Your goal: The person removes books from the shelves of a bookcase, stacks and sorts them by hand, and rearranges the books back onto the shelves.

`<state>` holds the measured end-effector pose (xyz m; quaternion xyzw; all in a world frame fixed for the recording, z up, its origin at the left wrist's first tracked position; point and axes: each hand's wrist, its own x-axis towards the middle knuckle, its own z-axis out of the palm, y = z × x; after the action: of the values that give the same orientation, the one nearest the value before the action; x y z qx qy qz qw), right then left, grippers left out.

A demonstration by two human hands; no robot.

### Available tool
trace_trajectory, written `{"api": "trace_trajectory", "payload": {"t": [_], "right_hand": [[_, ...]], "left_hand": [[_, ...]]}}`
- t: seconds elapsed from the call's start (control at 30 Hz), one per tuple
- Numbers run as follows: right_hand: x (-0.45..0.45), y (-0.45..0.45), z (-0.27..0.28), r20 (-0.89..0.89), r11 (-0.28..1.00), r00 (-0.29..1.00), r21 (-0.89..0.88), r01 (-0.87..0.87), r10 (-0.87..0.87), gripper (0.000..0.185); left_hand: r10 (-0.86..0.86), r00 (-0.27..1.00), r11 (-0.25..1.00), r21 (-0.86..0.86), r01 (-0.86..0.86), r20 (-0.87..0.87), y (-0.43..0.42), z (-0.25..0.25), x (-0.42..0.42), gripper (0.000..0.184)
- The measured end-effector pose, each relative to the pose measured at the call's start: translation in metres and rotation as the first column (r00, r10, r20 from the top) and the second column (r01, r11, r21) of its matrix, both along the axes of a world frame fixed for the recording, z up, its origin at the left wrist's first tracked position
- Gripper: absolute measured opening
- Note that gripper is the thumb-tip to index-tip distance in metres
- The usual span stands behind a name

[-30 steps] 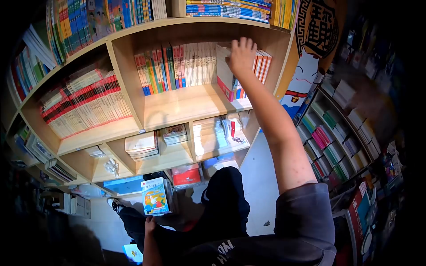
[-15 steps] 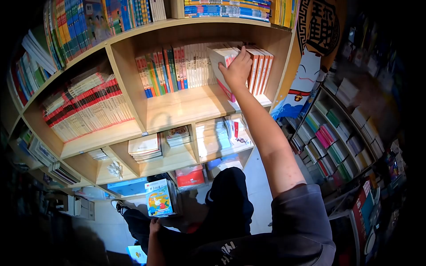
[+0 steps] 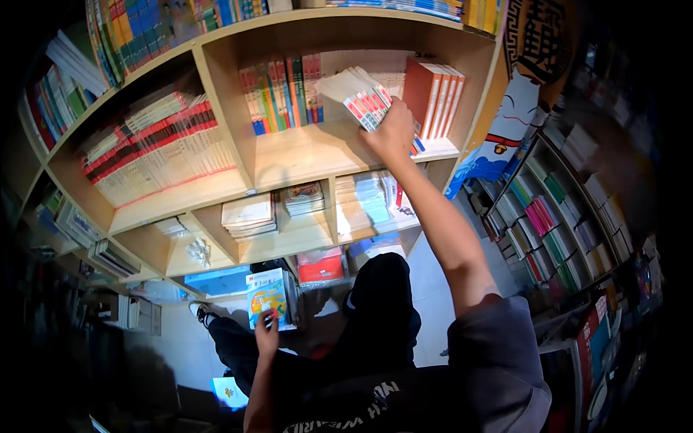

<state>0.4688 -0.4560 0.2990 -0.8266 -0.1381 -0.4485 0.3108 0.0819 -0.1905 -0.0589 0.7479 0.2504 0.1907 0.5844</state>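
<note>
Above the shelf point(image 3: 296, 148), tilted white books point(image 3: 368, 106) in your right grip point(image 3: 395, 131), closed around their right end; right arm point(image 3: 451, 224) stretched up and forward, elbow slightly bent. Red-orange books point(image 3: 437, 97) stand to the right. Below, your left grip point(image 3: 267, 333) reaches the picture book point(image 3: 268, 292); can't tell if holding.
</note>
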Motion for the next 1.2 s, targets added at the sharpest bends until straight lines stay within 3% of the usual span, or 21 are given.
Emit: {"api": "trace_trajectory", "payload": {"t": [0.13,0.2,0.27,0.33,0.37,0.4,0.47,0.53,0.57,0.6,0.67,0.7,0.73,0.77,0.87,0.9,0.97,1.03,1.07,1.13,1.2], "right_hand": [[-0.107,0.009,-0.003,0.094,0.959,0.955,-0.056,-0.279,0.283,0.073],[-0.157,0.012,-0.008,0.021,0.916,0.918,-0.076,-0.394,0.396,0.080],[-0.199,0.014,-0.014,-0.218,0.824,0.799,0.051,-0.564,0.560,0.086],[-0.226,0.020,-0.019,-0.388,0.650,0.540,0.253,-0.717,0.747,0.089],[-0.223,0.025,-0.040,-0.489,0.567,0.382,0.313,-0.762,0.784,0.094],[-0.230,0.034,-0.053,-0.577,0.546,0.261,0.400,-0.736,0.774,0.095],[-0.241,0.053,-0.079,-0.708,0.595,0.137,0.454,-0.664,0.693,0.097],[-0.246,0.074,-0.117,-0.723,0.590,0.062,0.507,-0.628,0.688,0.094],[-0.248,0.081,-0.127,-0.733,0.591,-0.004,0.553,-0.587,0.681,0.092],[-0.253,0.084,-0.128,-0.823,0.652,0.039,0.420,-0.631,0.567,0.089],[-0.251,0.079,-0.130,-0.712,0.416,-0.102,0.514,-0.750,0.695,0.082],[-0.242,0.076,-0.143,-0.596,0.247,-0.379,0.712,-0.658,0.708,0.072],[-0.234,0.076,-0.159,-0.281,0.072,-0.627,0.939,-0.338,0.727,0.062],[-0.224,0.080,-0.177,-0.184,0.025,-0.679,0.971,-0.237,0.711,0.061],[-0.212,0.101,-0.256,0.160,-0.133,-0.808,0.986,0.102,0.568,0.060],[-0.215,0.107,-0.290,0.159,0.012,-0.788,0.978,0.207,0.595,0.058],[-0.233,0.102,-0.345,0.606,-0.049,-0.713,0.773,0.633,0.352,0.053],[-0.249,0.105,-0.339,0.866,-0.077,-0.498,0.495,0.866,-0.036,0.054],[-0.257,0.106,-0.335,0.898,-0.019,-0.372,0.378,0.926,-0.236,0.056],[-0.269,0.109,-0.267,0.879,-0.029,-0.355,0.365,0.931,-0.318,0.055],[-0.270,0.107,-0.248,0.869,-0.026,-0.338,0.353,0.935,-0.362,0.055]], "left_hand": [[-0.296,0.898,0.917,-0.165,0.362,0.324,-0.047,0.093,0.059,0.042],[-0.273,0.852,0.943,-0.049,0.328,0.447,-0.047,0.129,0.082,0.075],[-0.171,0.726,0.957,-0.062,0.282,0.666,-0.027,0.138,0.102,0.089],[-0.169,0.748,0.827,-0.320,0.462,0.642,-0.010,0.142,0.076,0.091],[-0.283,0.872,0.852,-0.312,0.419,0.400,0.028,0.095,0.054,0.092],[-0.245,0.808,0.827,-0.319,0.463,0.536,0.028,0.075,0.033,0.091],[0.106,0.902,0.656,-0.711,0.254,0.420,-0.012,0.102,-0.005,0.085],[0.249,0.957,0.625,-0.780,-0.040,0.151,-0.028,0.095,-0.020,0.072],[0.249,0.949,0.561,-0.828,0.024,0.195,-0.028,0.083,-0.027,0.073],[0.249,0.937,0.495,-0.864,0.094,0.245,-0.027,0.075,-0.032,0.073],[0.209,0.856,0.545,-0.783,0.300,0.473,-0.021,0.054,-0.039,0.072],[0.244,0.807,0.483,-0.789,0.380,0.538,-0.021,0.060,-0.038,0.072],[0.285,0.752,0.418,-0.783,0.461,0.595,-0.026,0.066,-0.038,0.072],[0.223,0.680,0.361,-0.708,0.607,0.698,-0.033,0.096,-0.032,0.069],[0.196,0.696,-0.015,-0.708,0.706,0.690,-0.044,0.078,-0.030,0.074],[0.155,0.712,-0.098,-0.706,0.701,0.685,-0.054,0.074,-0.028,0.074],[0.064,0.730,-0.225,-0.702,0.675,0.681,-0.073,0.070,-0.026,0.074],[-0.007,0.745,-0.278,-0.717,0.639,0.666,-0.081,0.072,-0.027,0.074],[-0.032,0.755,-0.273,-0.732,0.624,0.655,-0.077,0.078,-0.030,0.074],[-0.060,0.807,-0.171,-0.803,0.571,0.587,-0.060,0.087,-0.037,0.074],[-0.075,0.886,0.023,-0.887,0.461,0.458,-0.039,0.102,-0.047,0.074]]}}
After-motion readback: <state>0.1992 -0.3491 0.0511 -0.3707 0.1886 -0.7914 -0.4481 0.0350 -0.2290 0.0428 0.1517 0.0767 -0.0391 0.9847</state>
